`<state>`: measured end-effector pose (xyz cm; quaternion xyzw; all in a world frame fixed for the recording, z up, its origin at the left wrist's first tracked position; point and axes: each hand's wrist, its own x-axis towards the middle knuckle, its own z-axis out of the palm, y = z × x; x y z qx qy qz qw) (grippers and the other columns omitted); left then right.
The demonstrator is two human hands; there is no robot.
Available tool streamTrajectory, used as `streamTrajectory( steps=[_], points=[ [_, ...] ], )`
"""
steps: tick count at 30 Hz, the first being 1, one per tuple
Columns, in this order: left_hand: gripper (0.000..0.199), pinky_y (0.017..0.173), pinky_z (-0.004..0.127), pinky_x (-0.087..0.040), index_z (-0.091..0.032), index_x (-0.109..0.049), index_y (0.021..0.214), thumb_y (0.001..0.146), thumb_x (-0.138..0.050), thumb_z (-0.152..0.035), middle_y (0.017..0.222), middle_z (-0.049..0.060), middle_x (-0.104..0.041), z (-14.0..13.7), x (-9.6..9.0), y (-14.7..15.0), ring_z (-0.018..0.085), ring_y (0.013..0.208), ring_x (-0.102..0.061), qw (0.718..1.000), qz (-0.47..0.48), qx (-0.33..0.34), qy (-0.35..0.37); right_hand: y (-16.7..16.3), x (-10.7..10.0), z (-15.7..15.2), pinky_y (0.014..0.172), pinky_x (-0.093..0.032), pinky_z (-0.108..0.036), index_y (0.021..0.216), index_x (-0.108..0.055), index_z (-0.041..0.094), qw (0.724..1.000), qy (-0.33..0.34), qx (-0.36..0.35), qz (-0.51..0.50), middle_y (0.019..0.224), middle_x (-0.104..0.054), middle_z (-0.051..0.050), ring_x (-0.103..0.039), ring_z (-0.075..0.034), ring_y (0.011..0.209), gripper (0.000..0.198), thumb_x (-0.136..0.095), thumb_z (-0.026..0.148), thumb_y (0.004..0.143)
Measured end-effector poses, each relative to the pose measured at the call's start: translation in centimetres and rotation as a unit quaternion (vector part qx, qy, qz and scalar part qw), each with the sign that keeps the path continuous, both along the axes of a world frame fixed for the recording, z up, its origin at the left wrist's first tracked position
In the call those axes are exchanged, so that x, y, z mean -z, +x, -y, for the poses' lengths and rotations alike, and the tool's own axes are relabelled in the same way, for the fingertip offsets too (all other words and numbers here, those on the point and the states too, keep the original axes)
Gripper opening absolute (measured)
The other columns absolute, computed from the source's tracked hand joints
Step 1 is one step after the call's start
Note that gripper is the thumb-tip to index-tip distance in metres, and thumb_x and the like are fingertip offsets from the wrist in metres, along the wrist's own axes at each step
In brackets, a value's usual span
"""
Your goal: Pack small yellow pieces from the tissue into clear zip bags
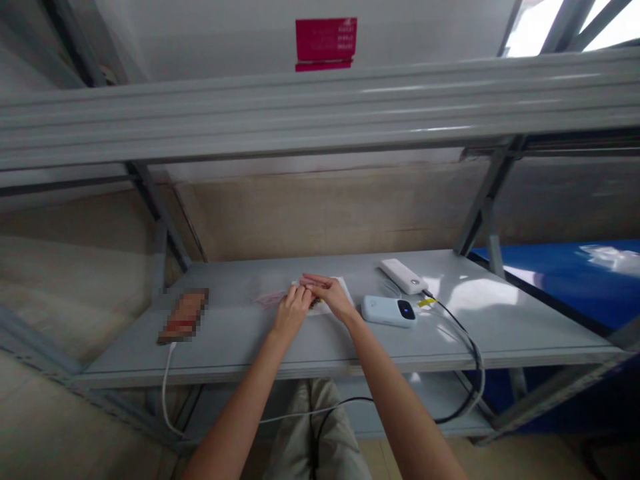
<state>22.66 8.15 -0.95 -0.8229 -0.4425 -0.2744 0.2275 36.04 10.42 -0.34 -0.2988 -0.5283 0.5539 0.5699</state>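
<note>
pink strands (270, 299) lie on the grey shelf (230, 337), just left of where two bare hands meet, and they seem to run in under the fingers. the left hand (294, 305) and the right hand (330, 293) are bent in close, with their tips side by side. each hand's fingers are bunched near each other, but i cannot tell if they are clamped on a strand or only resting there. a small dark bit (315, 303) peeks out between the hands, too tiny to name, above a thin white sheet (345, 285). thin strands like these could get in a knot if one hand tugs too hard, and the dark bit could roll off if the fingers slip. the sheet could slide too, since the shelf looks smooth and shiny. the right arm is close to a pale blue box (383, 312) with a little screen, so a wide elbow might bump it. behind it sits a long white box (401, 275) with a black cord (457, 321) looping over the edge; a knee could snag that. far left is a blurred flat thing (184, 317). a plain tan wall (325, 207) stands behind, and a red sign (326, 40) hangs up high.
</note>
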Motion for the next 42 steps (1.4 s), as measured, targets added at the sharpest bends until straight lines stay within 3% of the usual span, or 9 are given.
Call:
streamTrajectory(
  steps=[4, 11, 18, 24, 27, 30, 34, 42],
  points=[
    [0.014, 0.070, 0.028, -0.045, -0.019, -0.058, 0.092, 0.086, -0.046, -0.022, 0.090, 0.007, -0.060, -1.3, 0.4, -0.3, 0.020, 0.092, -0.053, 0.999, 0.017, 0.039, -0.018, -0.1, 1.0, -0.7, 0.089, -0.048, -0.037, 0.104, -0.065, 0.019, 0.999, -0.009, -0.003, -0.038, 0.101, -0.068, -0.007, -0.063, -0.020, 0.093, 0.046, -0.072, 0.032, 0.060],
    [0.014, 0.073, 0.028, -0.044, -0.017, -0.056, 0.083, 0.085, -0.044, -0.013, 0.086, 0.005, -0.059, -2.0, 0.8, -0.7, 0.017, 0.086, -0.053, 0.983, 0.131, 0.097, -0.078, -0.1, 1.3, -0.7, 0.092, -0.046, -0.032, 0.109, -0.063, 0.022, 1.000, 0.009, -0.012, -0.023, 0.114, -0.062, -0.006, -0.056, -0.022, 0.108, 0.051, -0.074, 0.030, 0.059],
    [0.011, 0.069, 0.026, -0.044, -0.017, -0.056, 0.077, 0.084, -0.047, -0.017, 0.075, 0.003, -0.056, -2.3, 1.1, -0.9, 0.015, 0.074, -0.054, 0.965, 0.214, 0.124, -0.082, -0.3, 2.2, -1.5, 0.086, -0.048, -0.037, 0.094, -0.069, 0.016, 0.996, 0.012, 0.047, 0.076, 0.095, -0.069, -0.006, -0.064, -0.021, 0.090, 0.040, -0.071, 0.039, 0.061],
    [0.011, 0.073, 0.027, -0.044, -0.017, -0.058, 0.079, 0.083, -0.048, -0.018, 0.078, 0.003, -0.060, -2.7, 1.3, -1.2, 0.016, 0.078, -0.055, 0.948, 0.254, 0.162, -0.104, -0.3, 2.5, -1.7, 0.083, -0.049, -0.036, 0.094, -0.070, 0.017, 0.991, 0.047, 0.065, 0.106, 0.096, -0.069, -0.005, -0.064, -0.020, 0.087, 0.038, -0.065, 0.043, 0.066],
    [0.015, 0.073, 0.028, -0.044, -0.017, -0.059, 0.083, 0.084, -0.045, -0.016, 0.081, 0.004, -0.061, -2.7, 1.4, -1.2, 0.016, 0.079, -0.055, 0.946, 0.262, 0.157, -0.112, -0.4, 2.4, -1.5, 0.081, -0.049, -0.034, 0.091, -0.071, 0.016, 0.975, 0.094, 0.121, 0.164, 0.094, -0.070, -0.007, -0.065, -0.021, 0.087, 0.034, -0.061, 0.042, 0.071],
    [0.016, 0.072, 0.027, -0.044, -0.016, -0.059, 0.083, 0.085, -0.043, -0.017, 0.081, 0.004, -0.060, -2.5, 1.5, -1.1, 0.016, 0.078, -0.055, 0.948, 0.256, 0.150, -0.116, -0.4, 2.1, -0.9, 0.079, -0.048, -0.031, 0.089, -0.071, 0.017, 0.934, 0.168, 0.186, 0.256, 0.092, -0.070, -0.007, -0.065, -0.021, 0.085, 0.028, -0.056, 0.037, 0.077],
    [0.018, 0.071, 0.027, -0.044, -0.016, -0.059, 0.081, 0.085, -0.042, -0.019, 0.079, 0.005, -0.060, -2.4, 1.5, -1.0, 0.015, 0.076, -0.055, 0.949, 0.256, 0.147, -0.113, -0.5, 1.6, 0.0, 0.075, -0.046, -0.028, 0.088, -0.071, 0.018, 0.882, 0.230, 0.221, 0.347, 0.088, -0.070, -0.008, -0.064, -0.020, 0.081, 0.027, -0.049, 0.033, 0.083],
    [0.018, 0.067, 0.026, -0.044, -0.016, -0.059, 0.078, 0.085, -0.042, -0.019, 0.076, 0.004, -0.059, -2.4, 1.4, -0.9, 0.014, 0.072, -0.055, 0.943, 0.277, 0.143, -0.118, -0.8, 1.6, 0.2, 0.069, -0.042, -0.027, 0.082, -0.070, 0.017, 0.867, 0.214, 0.241, 0.380, 0.078, -0.069, -0.009, -0.062, -0.018, 0.071, 0.030, -0.045, 0.034, 0.084]
  ],
)
